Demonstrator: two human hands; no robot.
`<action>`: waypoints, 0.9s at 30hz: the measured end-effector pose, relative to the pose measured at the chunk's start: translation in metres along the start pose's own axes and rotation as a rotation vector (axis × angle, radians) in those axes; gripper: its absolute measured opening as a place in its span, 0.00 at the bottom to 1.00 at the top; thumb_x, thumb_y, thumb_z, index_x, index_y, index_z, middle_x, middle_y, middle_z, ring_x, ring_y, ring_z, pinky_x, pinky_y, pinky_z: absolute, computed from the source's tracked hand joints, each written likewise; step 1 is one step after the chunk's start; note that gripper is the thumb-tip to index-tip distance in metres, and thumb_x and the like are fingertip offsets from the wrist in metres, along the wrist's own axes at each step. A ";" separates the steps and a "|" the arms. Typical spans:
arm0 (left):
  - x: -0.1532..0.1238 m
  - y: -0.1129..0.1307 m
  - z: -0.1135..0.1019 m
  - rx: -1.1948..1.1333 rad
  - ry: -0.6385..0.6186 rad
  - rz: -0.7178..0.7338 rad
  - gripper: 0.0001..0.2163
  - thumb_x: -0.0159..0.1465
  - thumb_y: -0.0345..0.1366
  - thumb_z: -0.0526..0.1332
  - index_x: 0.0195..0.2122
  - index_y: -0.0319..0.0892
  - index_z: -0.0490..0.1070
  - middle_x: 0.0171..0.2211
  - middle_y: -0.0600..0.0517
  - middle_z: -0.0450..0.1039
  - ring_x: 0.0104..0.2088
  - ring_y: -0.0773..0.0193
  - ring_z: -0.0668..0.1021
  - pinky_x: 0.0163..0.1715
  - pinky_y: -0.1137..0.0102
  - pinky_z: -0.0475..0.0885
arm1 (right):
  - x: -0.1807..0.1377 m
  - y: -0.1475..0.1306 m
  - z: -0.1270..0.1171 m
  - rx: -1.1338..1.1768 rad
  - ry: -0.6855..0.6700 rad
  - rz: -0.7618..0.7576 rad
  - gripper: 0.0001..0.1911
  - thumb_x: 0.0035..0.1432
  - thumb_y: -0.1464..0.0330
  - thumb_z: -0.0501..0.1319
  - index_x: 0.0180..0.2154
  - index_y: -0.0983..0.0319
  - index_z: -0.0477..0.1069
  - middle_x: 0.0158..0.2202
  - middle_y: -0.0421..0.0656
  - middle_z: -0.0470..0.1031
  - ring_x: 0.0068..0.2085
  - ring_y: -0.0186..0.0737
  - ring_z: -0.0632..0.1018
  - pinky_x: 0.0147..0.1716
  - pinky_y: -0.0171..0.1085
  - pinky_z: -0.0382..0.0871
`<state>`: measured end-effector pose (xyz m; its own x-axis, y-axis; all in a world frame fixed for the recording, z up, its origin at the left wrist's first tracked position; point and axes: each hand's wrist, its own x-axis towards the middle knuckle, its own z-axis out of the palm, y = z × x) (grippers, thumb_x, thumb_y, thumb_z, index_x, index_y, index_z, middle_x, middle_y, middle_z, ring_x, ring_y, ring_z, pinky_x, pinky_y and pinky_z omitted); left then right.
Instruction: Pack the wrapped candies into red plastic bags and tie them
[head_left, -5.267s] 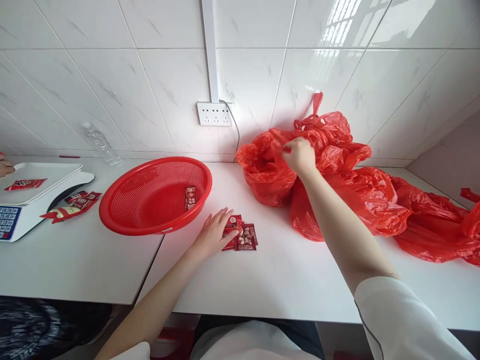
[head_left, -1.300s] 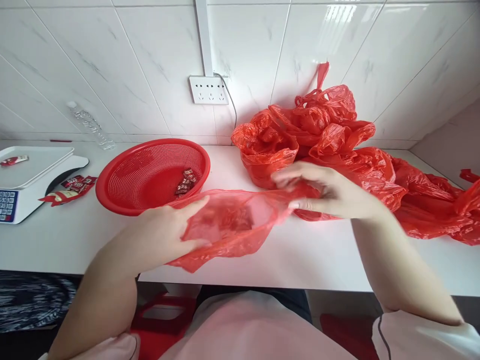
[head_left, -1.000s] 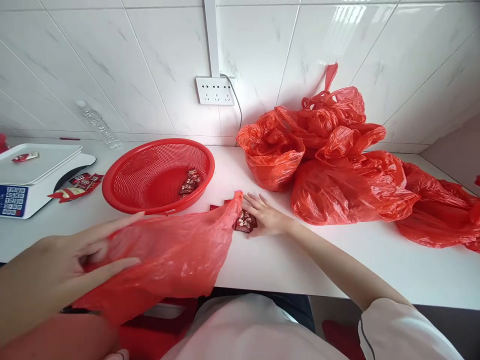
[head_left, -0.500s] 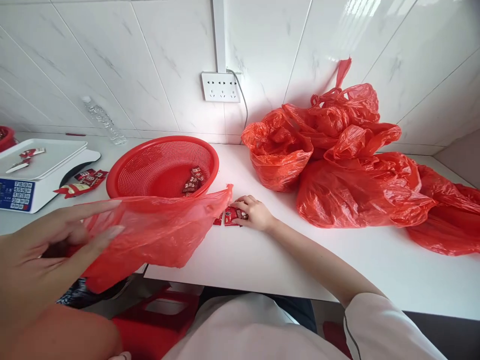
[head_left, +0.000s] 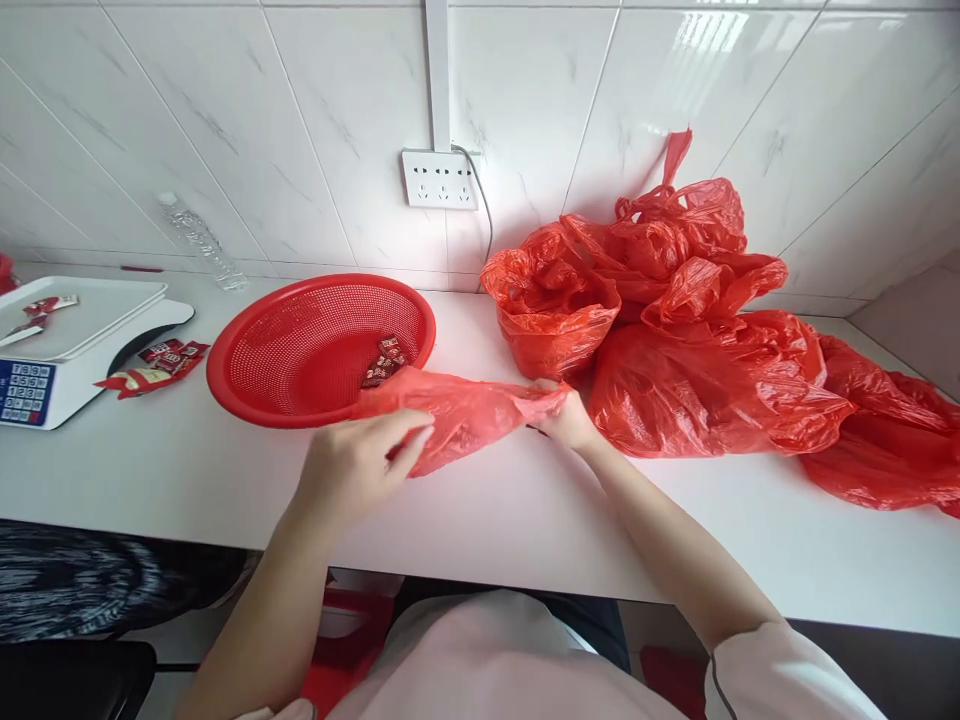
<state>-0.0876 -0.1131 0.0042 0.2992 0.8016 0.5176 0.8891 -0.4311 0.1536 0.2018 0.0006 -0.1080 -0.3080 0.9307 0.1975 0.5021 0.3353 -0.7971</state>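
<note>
White marbled wall tiles [head_left: 352,110] stand behind a long white tabletop [head_left: 465,530], and on them is fixed a white rectangular power socket [head_left: 440,180] with a thin grey cable going down. Before the wall, one sees the person's two bare hands, both at a thin, translucent red plastic bag [head_left: 476,412], which is stretched sideways near the middle of the tabletop. The right hand [head_left: 564,415] is closed around the bunched right end of this bag. The left hand [head_left: 360,460] is at the other end, with bent fingers and the thumb near to them (it is somewhat blurred, so I cannot tell if it pinches the plastic or only touches it).

Left part of the bag covers, in this view, some of the near rim of a round red perforated plastic basket [head_left: 300,345]. Inside the basket, at its right side, lie several small dark-red printed packets [head_left: 382,362].

To the right of the bag, against the wall, are an open crumpled red plastic bag [head_left: 551,325], which stands upright, and a heap of full, shiny red plastic bags [head_left: 720,385]. At the far left is a white electronic scale with a blue keypad [head_left: 25,392]; a clear plastic bottle [head_left: 201,243] leans on the wall.
</note>
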 end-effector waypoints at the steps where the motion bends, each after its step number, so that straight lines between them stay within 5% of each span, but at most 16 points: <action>1: -0.001 0.000 0.003 -0.011 -0.145 -0.005 0.10 0.67 0.37 0.56 0.41 0.48 0.79 0.29 0.55 0.81 0.25 0.67 0.77 0.29 0.72 0.69 | -0.003 0.000 -0.007 0.016 0.038 0.024 0.08 0.47 0.64 0.63 0.30 0.62 0.69 0.24 0.38 0.73 0.26 0.37 0.74 0.26 0.34 0.68; 5: -0.004 -0.001 0.014 0.045 -0.560 -0.186 0.17 0.70 0.37 0.48 0.50 0.48 0.76 0.36 0.49 0.82 0.33 0.56 0.81 0.31 0.67 0.70 | -0.014 -0.009 -0.033 0.119 0.137 0.132 0.11 0.50 0.62 0.63 0.33 0.62 0.69 0.24 0.36 0.72 0.22 0.32 0.69 0.23 0.31 0.64; 10: 0.005 0.009 0.028 0.151 -0.724 -0.277 0.24 0.65 0.38 0.56 0.62 0.39 0.64 0.31 0.43 0.79 0.31 0.51 0.81 0.29 0.65 0.69 | -0.012 -0.034 -0.063 0.340 0.250 0.097 0.12 0.48 0.61 0.66 0.30 0.62 0.68 0.25 0.36 0.69 0.25 0.31 0.69 0.26 0.32 0.65; 12: 0.012 0.017 0.028 0.130 -0.669 -0.258 0.33 0.64 0.41 0.58 0.69 0.35 0.51 0.26 0.47 0.76 0.29 0.54 0.79 0.28 0.67 0.68 | -0.008 -0.048 -0.072 0.434 0.264 0.049 0.13 0.48 0.61 0.67 0.29 0.61 0.67 0.26 0.36 0.69 0.26 0.31 0.69 0.26 0.33 0.65; 15: 0.022 0.028 0.025 -0.096 -0.416 -0.152 0.37 0.68 0.42 0.54 0.71 0.34 0.36 0.18 0.58 0.68 0.21 0.63 0.74 0.27 0.71 0.68 | -0.003 -0.081 -0.083 0.461 0.233 -0.028 0.14 0.47 0.61 0.68 0.29 0.60 0.66 0.29 0.38 0.70 0.27 0.33 0.71 0.27 0.34 0.67; 19: 0.028 0.037 0.025 -0.365 0.104 0.099 0.33 0.69 0.36 0.54 0.71 0.44 0.38 0.22 0.60 0.67 0.23 0.67 0.72 0.35 0.68 0.73 | -0.002 -0.129 -0.094 0.422 0.226 -0.167 0.13 0.46 0.61 0.67 0.27 0.59 0.64 0.30 0.40 0.71 0.31 0.37 0.74 0.30 0.38 0.70; 21: 0.027 0.040 0.030 -0.420 0.253 0.187 0.31 0.68 0.33 0.56 0.69 0.50 0.44 0.26 0.58 0.71 0.27 0.66 0.75 0.39 0.65 0.74 | -0.004 -0.144 -0.095 0.410 0.239 -0.217 0.12 0.47 0.63 0.67 0.28 0.59 0.64 0.30 0.40 0.72 0.32 0.38 0.74 0.30 0.38 0.70; 24: 0.023 0.040 0.041 -0.530 0.254 0.195 0.28 0.66 0.31 0.57 0.67 0.50 0.52 0.31 0.55 0.74 0.32 0.64 0.76 0.41 0.63 0.75 | -0.005 -0.146 -0.089 0.358 0.171 -0.192 0.10 0.48 0.64 0.66 0.29 0.59 0.65 0.30 0.40 0.72 0.31 0.37 0.73 0.28 0.35 0.68; 27: 0.015 0.037 0.055 -0.694 0.172 0.103 0.26 0.66 0.30 0.58 0.65 0.46 0.55 0.28 0.55 0.72 0.33 0.64 0.76 0.43 0.64 0.74 | 0.002 -0.127 -0.070 0.288 -0.059 -0.075 0.09 0.50 0.65 0.65 0.30 0.61 0.67 0.25 0.36 0.67 0.26 0.31 0.68 0.25 0.32 0.62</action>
<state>-0.0306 -0.0939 -0.0288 0.2606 0.6906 0.6746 0.4171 -0.7107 0.5665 0.1938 -0.0302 0.0339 -0.3857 0.8922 0.2351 0.2289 0.3394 -0.9124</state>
